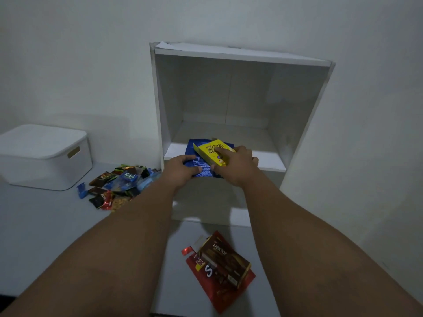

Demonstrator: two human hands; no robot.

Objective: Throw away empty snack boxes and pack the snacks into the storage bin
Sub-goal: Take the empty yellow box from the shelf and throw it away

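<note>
A yellow snack box point(211, 150) lies on top of a blue snack pack point(201, 169) on the shelf board of a white open cabinet point(270, 160). My right hand point(235, 165) grips the yellow box from its right side. My left hand point(180, 171) holds the front left edge of the blue pack. A pile of small wrapped snacks point(119, 184) lies on the floor to the left. A white lidded storage bin point(43, 156) stands further left against the wall.
On the floor in front of the cabinet lie a brown Nextar box point(225, 259) and a red snack box point(219, 287) beneath it. The wall runs close behind the cabinet and the bin.
</note>
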